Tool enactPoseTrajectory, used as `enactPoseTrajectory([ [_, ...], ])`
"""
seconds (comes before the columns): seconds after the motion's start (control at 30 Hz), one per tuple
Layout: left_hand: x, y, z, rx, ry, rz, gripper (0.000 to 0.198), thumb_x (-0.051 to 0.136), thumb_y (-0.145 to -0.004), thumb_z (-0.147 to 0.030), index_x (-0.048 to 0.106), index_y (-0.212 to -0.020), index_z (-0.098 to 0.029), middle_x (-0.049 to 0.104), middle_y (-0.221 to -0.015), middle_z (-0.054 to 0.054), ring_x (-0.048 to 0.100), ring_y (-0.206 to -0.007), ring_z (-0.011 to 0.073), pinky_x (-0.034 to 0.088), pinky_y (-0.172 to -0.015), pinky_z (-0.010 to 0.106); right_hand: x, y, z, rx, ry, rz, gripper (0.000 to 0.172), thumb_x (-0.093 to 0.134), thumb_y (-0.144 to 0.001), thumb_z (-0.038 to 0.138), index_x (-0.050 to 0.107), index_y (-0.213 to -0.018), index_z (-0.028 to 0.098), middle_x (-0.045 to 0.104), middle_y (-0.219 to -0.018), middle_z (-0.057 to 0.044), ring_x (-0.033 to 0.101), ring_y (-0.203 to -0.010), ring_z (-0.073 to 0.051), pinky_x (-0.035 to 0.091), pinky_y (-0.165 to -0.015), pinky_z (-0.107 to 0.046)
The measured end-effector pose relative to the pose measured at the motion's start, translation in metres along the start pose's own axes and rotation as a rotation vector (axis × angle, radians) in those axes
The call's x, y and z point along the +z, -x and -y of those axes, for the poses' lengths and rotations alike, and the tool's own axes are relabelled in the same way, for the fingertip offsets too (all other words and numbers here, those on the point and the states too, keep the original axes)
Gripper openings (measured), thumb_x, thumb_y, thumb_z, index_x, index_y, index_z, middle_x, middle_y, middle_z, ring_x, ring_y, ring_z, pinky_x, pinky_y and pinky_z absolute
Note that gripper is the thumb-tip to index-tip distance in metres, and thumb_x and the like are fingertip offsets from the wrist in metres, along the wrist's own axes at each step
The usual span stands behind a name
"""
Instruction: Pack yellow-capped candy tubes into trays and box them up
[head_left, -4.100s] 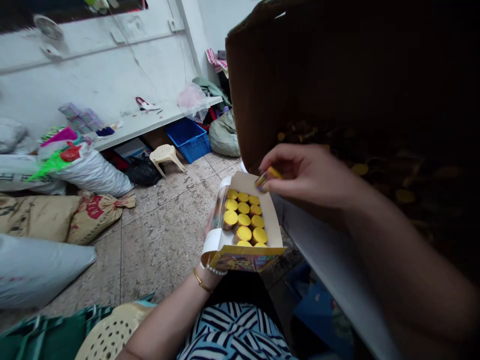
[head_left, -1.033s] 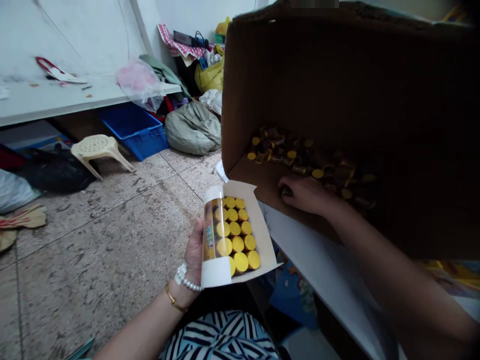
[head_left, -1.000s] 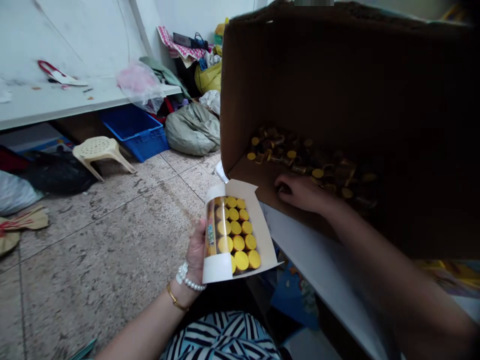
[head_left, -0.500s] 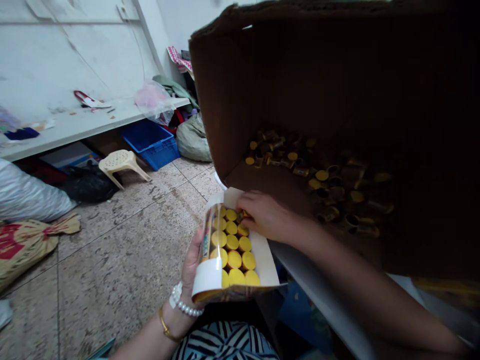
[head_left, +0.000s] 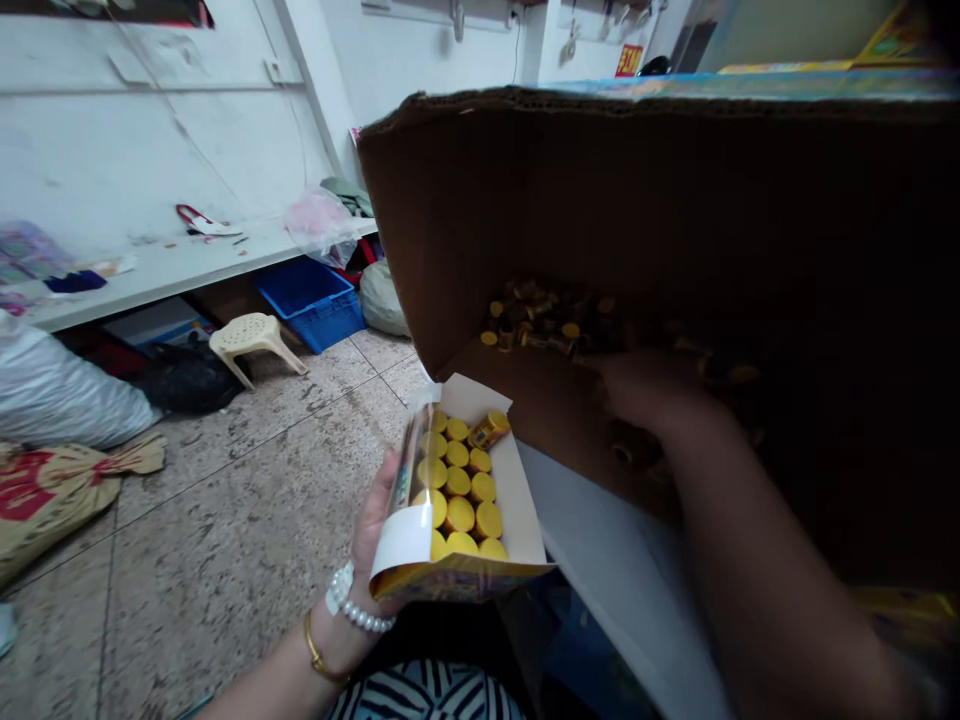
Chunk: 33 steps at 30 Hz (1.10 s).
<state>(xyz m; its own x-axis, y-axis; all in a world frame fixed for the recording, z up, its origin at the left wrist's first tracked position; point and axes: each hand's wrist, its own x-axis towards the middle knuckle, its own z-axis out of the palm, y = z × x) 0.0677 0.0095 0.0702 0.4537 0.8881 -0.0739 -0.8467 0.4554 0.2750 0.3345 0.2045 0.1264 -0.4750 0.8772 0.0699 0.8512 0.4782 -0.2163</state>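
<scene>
Holding the carton (head_left: 457,495) in the left hand (head_left: 371,535), right hand (head_left: 652,395) blurred inside the box (head_left: 600,220), grasp unclear

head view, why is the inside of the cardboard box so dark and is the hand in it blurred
In the head view, the inside of the cardboard box sits in deep shadow, hiding much of what lies at its far side; the right hand is dim and motion-blurred, while the yellow caps in the open carton look sharp.

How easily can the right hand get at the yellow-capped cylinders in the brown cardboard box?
Easily, it seems. The right hand is inside the brown cardboard box, right beside the heap of small yellow-capped cylinders. No wall or other object appears to lie between them.
</scene>
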Motion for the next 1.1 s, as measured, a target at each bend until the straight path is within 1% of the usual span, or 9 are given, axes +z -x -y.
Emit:
enactPoseTrajectory([
  [0.17, 0.009, -0.003, 0.003, -0.004, -0.056, -0.079, 0.063, 0.037, -0.092, -0.066, 0.065, -0.128, -0.022, 0.070, -0.124, 0.011, 0.051, -0.135, 0.0310, 0.025, -0.120, 0.051, 0.021, -0.017, 0.039, -0.003, 0.021, 0.105, 0.014, 0.070, -0.076, 0.019, 0.074, -0.090, 0.018, 0.073, -0.087, -0.012, 0.068, -0.085, -0.026, 0.046, -0.071, -0.033],
  [0.3, -0.002, 0.002, 0.000, -0.027, -0.011, 0.026, 0.066, 0.037, -0.091, -0.069, 0.063, -0.131, -0.024, 0.068, -0.130, 0.010, 0.058, -0.128, 0.0286, 0.034, -0.116, 0.046, -0.005, -0.009, 0.027, -0.003, -0.038, 0.073, 0.025, 0.065, -0.086, 0.033, 0.070, -0.108, 0.023, 0.074, -0.093, -0.004, 0.067, -0.082, -0.018, 0.047, -0.071, -0.028],
  [0.4, -0.009, 0.005, -0.001, -0.038, 0.032, 0.091, 0.065, 0.031, -0.093, -0.068, 0.064, -0.130, -0.026, 0.065, -0.134, 0.009, 0.057, -0.129, 0.0274, 0.033, -0.117, 0.045, -0.024, 0.003, 0.006, 0.085, 0.038, 0.121, 0.019, 0.073, -0.077, 0.033, 0.072, -0.093, 0.022, 0.073, -0.083, -0.006, 0.065, -0.072, -0.021, 0.046, -0.064, -0.031],
  [0.47, -0.011, 0.005, -0.002, -0.035, 0.030, 0.112, 0.066, 0.027, -0.095, -0.067, 0.064, -0.130, -0.025, 0.066, -0.134, 0.007, 0.056, -0.130, 0.0260, 0.030, -0.119, 0.043, -0.023, 0.006, 0.000, 0.158, 0.141, 0.221, 0.016, 0.081, -0.066, 0.029, 0.072, -0.077, 0.022, 0.070, -0.073, -0.007, 0.063, -0.065, -0.024, 0.046, -0.058, -0.033],
  [0.53, -0.011, 0.004, -0.003, -0.037, 0.005, 0.112, 0.069, 0.025, -0.095, -0.068, 0.060, -0.134, -0.024, 0.065, -0.135, 0.008, 0.054, -0.133, 0.0256, 0.026, -0.120, 0.042, -0.014, 0.003, 0.006, 0.184, 0.194, 0.271, 0.018, 0.082, -0.061, 0.023, 0.071, -0.075, 0.022, 0.068, -0.070, -0.007, 0.064, -0.063, -0.025, 0.046, -0.057, -0.034],
  [0.73, -0.002, 0.001, -0.003, -0.012, -0.051, -0.028, 0.071, 0.033, -0.091, -0.071, 0.060, -0.134, -0.022, 0.067, -0.131, 0.011, 0.052, -0.134, 0.0299, 0.024, -0.121, 0.048, 0.015, -0.015, 0.040, -0.020, 0.031, 0.161, 0.035, 0.062, -0.086, 0.032, 0.064, -0.119, 0.019, 0.071, -0.104, -0.007, 0.066, -0.090, -0.020, 0.047, -0.073, -0.028],
  [0.87, 0.007, 0.001, -0.002, 0.012, -0.024, -0.079, 0.068, 0.031, -0.095, -0.065, 0.065, -0.128, -0.016, 0.071, -0.124, 0.012, 0.053, -0.133, 0.0314, 0.030, -0.118, 0.048, 0.020, -0.015, 0.042, -0.107, 0.031, 0.243, 0.030, 0.071, -0.076, 0.030, 0.071, -0.105, 0.019, 0.071, -0.107, -0.009, 0.064, -0.098, -0.025, 0.045, -0.076, -0.031],
  [0.97, 0.012, 0.001, -0.002, 0.020, 0.009, -0.079, 0.069, 0.030, -0.095, -0.065, 0.069, -0.122, -0.015, 0.072, -0.122, 0.012, 0.053, -0.133, 0.0317, 0.032, -0.117, 0.048, 0.016, -0.011, 0.047, -0.109, -0.011, 0.186, 0.026, 0.065, -0.078, 0.023, 0.070, -0.103, 0.021, 0.072, -0.102, -0.006, 0.065, -0.093, -0.024, 0.044, -0.075, -0.031],
  [1.1, 0.009, 0.000, -0.004, 0.016, 0.012, -0.102, 0.066, 0.033, -0.095, -0.064, 0.068, -0.122, -0.015, 0.072, -0.122, 0.011, 0.053, -0.132, 0.0323, 0.032, -0.117, 0.049, 0.008, -0.001, 0.073, -0.154, -0.495, -0.004, 0.018, 0.063, -0.080, 0.024, 0.059, -0.097, 0.022, 0.069, -0.091, 0.000, 0.064, -0.080, -0.016, 0.045, -0.069, -0.027],
])
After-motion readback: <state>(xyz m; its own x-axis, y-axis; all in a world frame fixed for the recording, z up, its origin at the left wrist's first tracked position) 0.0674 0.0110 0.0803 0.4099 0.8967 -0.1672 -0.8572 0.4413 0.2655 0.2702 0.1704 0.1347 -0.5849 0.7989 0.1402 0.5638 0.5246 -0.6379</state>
